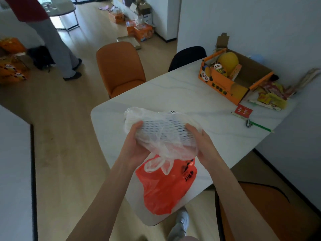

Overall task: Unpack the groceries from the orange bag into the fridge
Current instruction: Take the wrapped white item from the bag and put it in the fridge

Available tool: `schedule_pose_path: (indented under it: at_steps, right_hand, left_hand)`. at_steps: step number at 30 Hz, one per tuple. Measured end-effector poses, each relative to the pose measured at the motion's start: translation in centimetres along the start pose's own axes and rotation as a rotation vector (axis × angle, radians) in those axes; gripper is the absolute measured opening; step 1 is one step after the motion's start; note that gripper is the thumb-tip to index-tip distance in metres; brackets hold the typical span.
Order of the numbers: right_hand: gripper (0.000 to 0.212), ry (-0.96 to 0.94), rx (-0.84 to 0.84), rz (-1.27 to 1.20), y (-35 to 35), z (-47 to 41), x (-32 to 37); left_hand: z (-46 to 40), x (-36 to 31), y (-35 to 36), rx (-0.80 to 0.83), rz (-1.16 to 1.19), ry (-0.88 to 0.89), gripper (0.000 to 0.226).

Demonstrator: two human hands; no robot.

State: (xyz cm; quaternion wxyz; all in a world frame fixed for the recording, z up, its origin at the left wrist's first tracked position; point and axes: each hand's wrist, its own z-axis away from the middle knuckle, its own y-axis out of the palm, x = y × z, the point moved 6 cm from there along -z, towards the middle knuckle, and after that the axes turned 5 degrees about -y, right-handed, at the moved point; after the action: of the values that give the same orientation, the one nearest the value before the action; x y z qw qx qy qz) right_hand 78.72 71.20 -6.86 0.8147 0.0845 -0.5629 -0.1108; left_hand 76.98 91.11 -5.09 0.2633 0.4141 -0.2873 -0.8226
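Note:
The orange bag (163, 186) lies crumpled on the near corner of the white table (182, 94). Above it I hold a clear plastic bag (165, 134) with white foam-net-wrapped produce inside. My left hand (134, 141) grips its left side and my right hand (202, 141) grips its right side. The bundle hangs a little above the orange bag, and its loose handles dangle onto the orange plastic. What the netting wraps is hidden. No fridge is in sight.
An open orange carton (232, 79) with yellow fruit stands at the table's far right, beside snack packets (271, 96) and a red packet (243, 111). An orange chair (119, 68) and a black chair (188, 56) stand behind the table. A person (52, 37) stands far left among boxes.

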Motion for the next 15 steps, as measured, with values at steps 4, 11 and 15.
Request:
schedule_pose_path:
  at_steps: [4, 11, 15]
  right_hand:
    - [0.044, -0.084, -0.06, -0.018, 0.3, 5.9, 0.9]
    - [0.055, -0.112, -0.276, -0.078, -1.0, 17.5, -3.0]
    - [0.04, -0.103, -0.411, -0.157, -3.7, 25.2, -7.3]
  left_hand:
    - [2.8, 0.7, -0.1, 0.121, -0.021, -0.05, 0.06]
    - [9.7, 4.7, 0.1, 0.21, -0.185, -0.154, 0.054]
    - [13.3, 10.2, -0.3, 0.259, -0.243, -0.289, 0.054]
